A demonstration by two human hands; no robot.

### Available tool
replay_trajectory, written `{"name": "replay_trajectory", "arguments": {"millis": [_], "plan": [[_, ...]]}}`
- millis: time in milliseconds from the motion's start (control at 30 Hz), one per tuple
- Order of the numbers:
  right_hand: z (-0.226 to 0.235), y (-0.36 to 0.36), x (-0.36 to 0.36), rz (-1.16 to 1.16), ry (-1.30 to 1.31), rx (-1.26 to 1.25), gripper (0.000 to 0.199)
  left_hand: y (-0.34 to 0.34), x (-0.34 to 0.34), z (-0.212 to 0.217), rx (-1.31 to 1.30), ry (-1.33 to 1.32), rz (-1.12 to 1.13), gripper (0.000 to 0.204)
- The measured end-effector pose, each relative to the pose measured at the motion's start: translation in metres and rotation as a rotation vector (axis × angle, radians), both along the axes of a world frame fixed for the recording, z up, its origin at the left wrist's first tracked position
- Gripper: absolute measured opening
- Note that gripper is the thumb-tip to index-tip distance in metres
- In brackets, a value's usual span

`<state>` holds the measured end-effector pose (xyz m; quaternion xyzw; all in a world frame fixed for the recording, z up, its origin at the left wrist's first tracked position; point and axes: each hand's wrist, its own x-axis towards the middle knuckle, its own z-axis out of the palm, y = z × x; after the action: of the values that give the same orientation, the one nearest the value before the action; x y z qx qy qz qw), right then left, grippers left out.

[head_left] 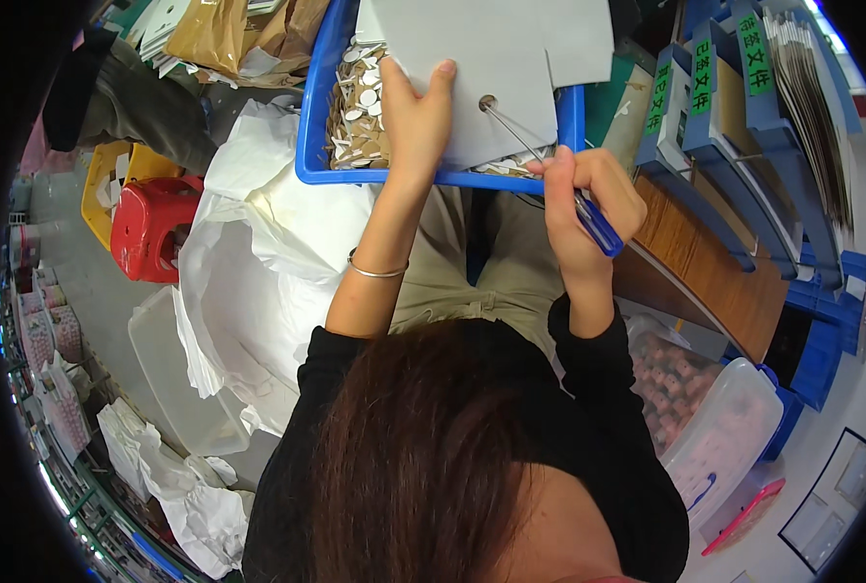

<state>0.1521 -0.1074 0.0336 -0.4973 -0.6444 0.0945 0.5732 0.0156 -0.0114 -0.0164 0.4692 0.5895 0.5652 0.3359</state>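
Note:
A white sheet [501,58], flat and stiff-looking, lies over a blue bin [311,160] in front of me. My left hand [418,121] grips the sheet at its left edge, thumb on top; the other fingers are mostly hidden beneath it. In my right hand [593,199] is a blue-handled tool [600,231] with a slim metal shaft; its exact kind is unclear. The shaft's tip meets a small round hole [487,102] in the sheet. Loose white discs and brown card scraps [357,112] show in the bin beside my left hand.
Crumpled white bags [248,262] and a red stool [146,228] stand to my left, near a yellow bin [102,194]. Blue file holders [690,126] stand on a wooden surface [705,262] at right. A clear tub [724,428] of pink pieces sits below.

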Motion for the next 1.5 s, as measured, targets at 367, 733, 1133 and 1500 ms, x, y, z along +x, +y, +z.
{"name": "replay_trajectory", "arguments": {"millis": [367,733,1133,1500], "plan": [[0.050,-0.007,0.052,0.149,-0.192,0.284,0.015,-0.017,-0.044,0.067,-0.156,-0.910,-0.342,0.032],[0.042,0.001,0.022,0.327,-0.193,-0.037,0.022,-0.046,-0.045,0.081,-0.246,-0.852,-0.758,0.027],[0.042,0.009,0.015,0.347,-0.203,-0.162,0.014,-0.035,-0.044,0.071,-0.083,-0.856,-0.428,0.025],[0.029,0.021,0.025,0.014,-0.412,-0.118,0.014,0.012,-0.049,0.042,0.197,-0.589,-0.032,0.029]]}}
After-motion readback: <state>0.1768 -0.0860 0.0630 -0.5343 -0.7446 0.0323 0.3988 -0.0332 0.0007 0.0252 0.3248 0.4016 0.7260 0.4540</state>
